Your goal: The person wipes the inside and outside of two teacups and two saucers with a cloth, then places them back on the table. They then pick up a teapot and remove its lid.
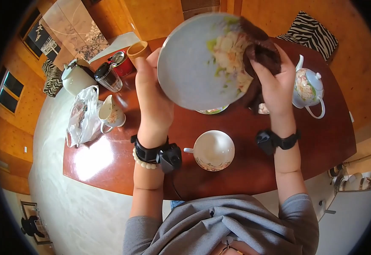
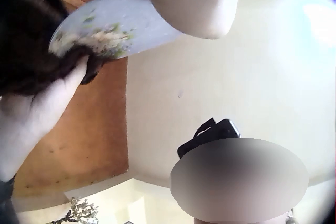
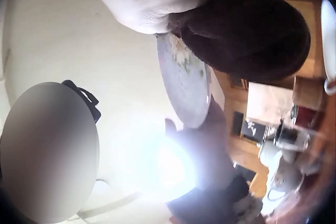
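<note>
A pale blue plate with a flower pattern [image 1: 194, 63] is held up over the table, its decorated face toward the head view. The left hand [image 1: 153, 100] grips its left edge, thumb on the near side. At the right edge the right hand [image 1: 279, 91] pinches the rim through a dark brown cloth [image 1: 264, 53], which covers part of the flowers. In the right wrist view the bunched cloth [image 3: 252, 35] hangs beside the plate [image 3: 184, 85]. Below the plate, a floral cup [image 1: 214, 151] stands on the table.
On the wooden table [image 1: 253, 170], a floral teapot [image 1: 308, 87] stands at the right. A creamer [image 1: 112, 114], a plastic bag [image 1: 83, 117], a glass jar [image 1: 108, 77], a red tin [image 1: 121, 63] and a pale green pot [image 1: 78, 78] stand at the left. Another dish lies partly hidden behind the plate.
</note>
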Available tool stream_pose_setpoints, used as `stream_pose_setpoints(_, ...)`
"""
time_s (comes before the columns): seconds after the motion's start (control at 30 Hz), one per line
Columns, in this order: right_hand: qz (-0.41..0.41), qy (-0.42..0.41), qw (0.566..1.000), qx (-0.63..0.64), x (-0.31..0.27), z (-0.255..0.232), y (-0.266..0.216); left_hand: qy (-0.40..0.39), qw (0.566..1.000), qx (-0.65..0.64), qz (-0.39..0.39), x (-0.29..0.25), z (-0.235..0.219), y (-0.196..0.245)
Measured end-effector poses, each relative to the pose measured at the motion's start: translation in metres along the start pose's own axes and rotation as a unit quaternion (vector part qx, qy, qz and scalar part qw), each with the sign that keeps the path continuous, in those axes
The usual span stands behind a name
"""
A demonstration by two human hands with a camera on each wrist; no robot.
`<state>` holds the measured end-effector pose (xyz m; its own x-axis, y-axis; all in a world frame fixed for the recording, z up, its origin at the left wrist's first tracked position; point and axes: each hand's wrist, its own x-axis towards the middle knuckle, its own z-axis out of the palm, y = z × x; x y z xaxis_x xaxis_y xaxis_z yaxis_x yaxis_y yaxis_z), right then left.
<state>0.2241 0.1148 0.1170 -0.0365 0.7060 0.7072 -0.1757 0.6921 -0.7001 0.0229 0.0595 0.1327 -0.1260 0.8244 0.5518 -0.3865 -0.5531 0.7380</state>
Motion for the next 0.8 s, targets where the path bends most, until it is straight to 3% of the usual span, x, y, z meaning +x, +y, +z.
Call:
stream_pose_setpoints(0.13, -0.042, -0.067, 0.991, -0.109, -0.003, -0.011, -0.013, 0.056, 0.988, 0.141, -0.004, -0.005, -0.004, -0.009)
stream_pose_setpoints(0.23, -0.059, -0.034, 0.993, -0.093, -0.002, -0.003, -0.018, 0.091, 0.976, 0.194, 0.037, -0.009, -0.005, -0.009)
stream_pose_setpoints(0.33, 0.021, 0.059, 0.998, 0.022, -0.016, 0.024, -0.008, 0.208, 0.969, 0.116, 0.067, -0.009, 0.013, -0.009)
stream_pose_setpoints(0.43, 0.105, 0.144, 0.976, 0.128, -0.038, 0.050, -0.001, 0.272, 0.959, -0.007, 0.081, -0.007, 0.019, -0.022)
stream_pose_setpoints(0.53, 0.090, 0.103, 0.984, 0.112, -0.025, 0.036, -0.002, 0.195, 0.980, -0.003, 0.047, -0.008, 0.009, -0.020)
stream_pose_setpoints(0.6, 0.061, 0.055, 0.992, 0.100, -0.007, 0.014, -0.002, 0.043, 0.998, -0.038, -0.017, -0.002, -0.012, -0.006)
stream_pose_setpoints(0.63, 0.018, -0.013, 0.999, 0.025, 0.000, -0.002, -0.006, -0.034, 0.997, -0.055, -0.049, 0.001, -0.017, -0.002)
stream_pose_setpoints(0.67, 0.006, -0.020, 1.000, -0.004, 0.001, -0.007, -0.012, 0.002, 0.997, -0.043, -0.061, 0.004, 0.000, 0.006)
stream_pose_setpoints(0.8, -0.022, -0.061, 0.992, -0.106, -0.004, -0.005, -0.030, 0.061, 0.997, 0.012, -0.053, -0.001, -0.001, -0.013)
